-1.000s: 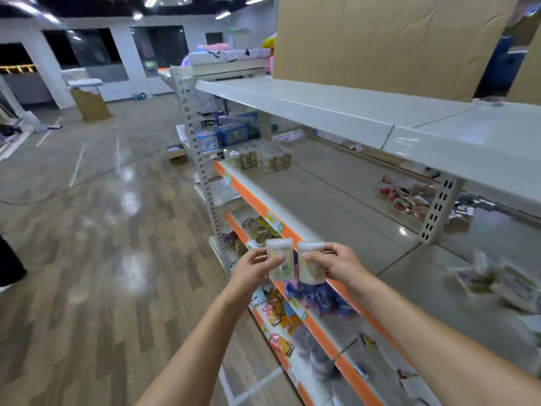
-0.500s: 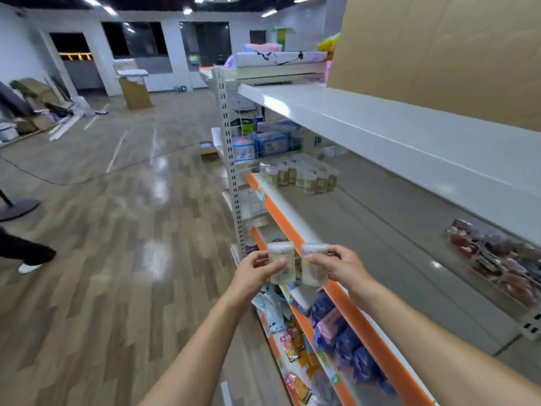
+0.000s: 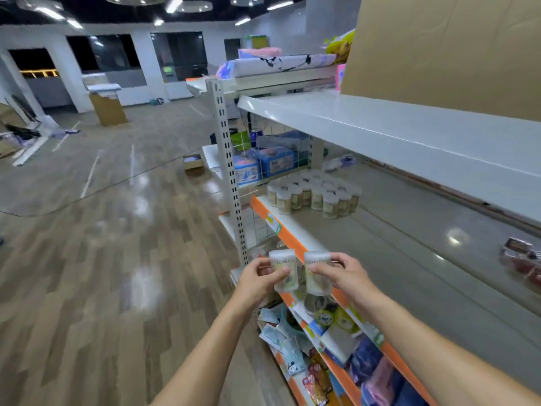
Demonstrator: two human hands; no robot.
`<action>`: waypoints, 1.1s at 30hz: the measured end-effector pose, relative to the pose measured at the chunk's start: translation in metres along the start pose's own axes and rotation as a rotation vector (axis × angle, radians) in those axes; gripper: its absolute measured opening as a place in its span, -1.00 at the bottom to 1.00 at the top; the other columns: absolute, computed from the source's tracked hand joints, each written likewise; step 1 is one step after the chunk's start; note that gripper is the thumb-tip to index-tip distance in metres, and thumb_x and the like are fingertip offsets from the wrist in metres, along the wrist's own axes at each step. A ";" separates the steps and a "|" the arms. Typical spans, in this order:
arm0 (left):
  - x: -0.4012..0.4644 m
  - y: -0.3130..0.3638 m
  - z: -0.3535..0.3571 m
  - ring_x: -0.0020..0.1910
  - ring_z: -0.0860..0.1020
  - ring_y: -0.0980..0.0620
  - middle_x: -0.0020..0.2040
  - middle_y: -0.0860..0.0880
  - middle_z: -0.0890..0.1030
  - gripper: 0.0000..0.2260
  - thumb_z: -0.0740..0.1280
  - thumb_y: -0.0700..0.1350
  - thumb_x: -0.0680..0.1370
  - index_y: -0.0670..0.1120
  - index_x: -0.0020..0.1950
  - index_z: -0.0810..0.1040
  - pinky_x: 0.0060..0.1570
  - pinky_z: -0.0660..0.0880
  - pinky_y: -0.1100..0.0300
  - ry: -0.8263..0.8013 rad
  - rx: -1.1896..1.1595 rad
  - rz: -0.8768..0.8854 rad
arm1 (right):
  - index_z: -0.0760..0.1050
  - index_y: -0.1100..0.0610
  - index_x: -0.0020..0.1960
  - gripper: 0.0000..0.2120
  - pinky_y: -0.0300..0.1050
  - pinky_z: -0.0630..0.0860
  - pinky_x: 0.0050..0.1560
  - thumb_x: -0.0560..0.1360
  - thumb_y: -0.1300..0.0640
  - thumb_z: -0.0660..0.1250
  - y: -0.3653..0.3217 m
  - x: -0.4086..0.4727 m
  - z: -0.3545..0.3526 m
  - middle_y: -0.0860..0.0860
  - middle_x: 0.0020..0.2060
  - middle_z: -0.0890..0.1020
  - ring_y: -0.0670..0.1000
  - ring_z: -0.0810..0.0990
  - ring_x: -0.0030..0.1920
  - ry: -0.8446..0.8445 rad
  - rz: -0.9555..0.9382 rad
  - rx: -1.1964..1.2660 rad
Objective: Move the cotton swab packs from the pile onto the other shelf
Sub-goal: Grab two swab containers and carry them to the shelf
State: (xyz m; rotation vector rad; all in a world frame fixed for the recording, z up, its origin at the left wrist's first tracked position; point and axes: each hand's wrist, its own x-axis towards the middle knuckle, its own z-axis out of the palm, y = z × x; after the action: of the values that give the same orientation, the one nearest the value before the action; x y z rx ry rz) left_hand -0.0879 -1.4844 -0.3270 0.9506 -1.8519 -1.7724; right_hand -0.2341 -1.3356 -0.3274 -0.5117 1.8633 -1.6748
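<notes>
At the near edge of the orange-trimmed shelf (image 3: 409, 273) we carry two cotton swab packs side by side — our left hand (image 3: 257, 278) pinches the left pack (image 3: 283, 269) with thumb across its label, and our right hand (image 3: 345, 276) grips the right pack (image 3: 317, 272) the same way, fingers curled round it. Both packs stand upright, nearly touching, just off the shelf's front lip. Far along the same shelf, to the left, stands the cluster of packs already placed (image 3: 314, 194). To do this step well, we judge we should keep both packs upright, reach them over the orange lip, and set them down against the near row of that cluster — flat on their bases, without knocking the standing ones. The cluster is well apart from our hands, so there is some way to go.
</notes>
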 end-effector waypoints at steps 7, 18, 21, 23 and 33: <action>0.084 0.014 -0.035 0.01 0.60 -0.03 0.08 -0.12 0.61 -0.60 0.58 -0.02 0.38 -0.07 0.14 0.55 -0.09 0.54 0.14 -0.109 0.111 0.041 | 0.59 0.18 0.09 -0.63 -0.20 0.58 -0.20 0.33 0.22 0.60 -0.006 0.052 0.046 0.11 -0.07 0.74 0.04 0.72 -0.09 0.194 0.012 0.117; 0.171 0.014 -0.042 -0.13 0.55 0.28 -0.02 0.11 0.57 -0.65 0.50 0.10 0.38 0.18 0.07 0.44 -0.10 0.49 0.28 -0.286 0.314 0.158 | 0.53 -0.13 -0.01 -0.67 -0.24 0.48 -0.16 0.31 0.04 0.58 0.001 0.120 0.062 -0.18 -0.10 0.64 -0.20 0.60 -0.10 0.566 -0.027 -0.026; 0.192 0.019 -0.034 -0.21 0.57 0.25 -0.08 0.14 0.54 -0.57 0.44 0.13 0.34 0.37 0.11 0.33 -0.23 0.48 0.28 -0.296 0.397 0.257 | 0.51 -0.15 -0.05 -0.69 -0.19 0.48 -0.10 0.33 0.03 0.58 0.003 0.142 0.062 -0.19 -0.10 0.64 -0.20 0.60 -0.08 0.579 -0.072 -0.083; 0.205 0.022 -0.027 -0.15 0.60 0.14 0.00 0.09 0.52 -0.47 0.40 0.10 0.33 0.41 0.21 0.28 -0.19 0.54 0.22 -0.332 0.450 0.320 | 0.50 -0.14 -0.05 -0.68 -0.23 0.48 -0.14 0.33 0.06 0.58 0.004 0.158 0.062 -0.18 -0.11 0.65 -0.19 0.61 -0.09 0.588 -0.078 -0.102; 0.264 0.046 0.014 0.08 0.48 -0.08 0.06 -0.05 0.49 -0.59 0.38 0.01 0.41 -0.03 0.20 0.36 -0.06 0.40 0.16 -0.347 0.903 0.650 | 0.59 -0.04 -0.01 -0.73 -0.14 0.59 -0.13 0.37 0.17 0.57 0.013 0.198 0.043 -0.07 -0.10 0.71 -0.08 0.69 -0.09 0.601 -0.114 -0.064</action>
State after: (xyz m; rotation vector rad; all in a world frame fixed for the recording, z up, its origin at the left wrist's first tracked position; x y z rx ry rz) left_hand -0.2884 -1.6634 -0.3272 0.1856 -2.8281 -0.7078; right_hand -0.3553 -1.4912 -0.3740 -0.1401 2.3455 -2.0029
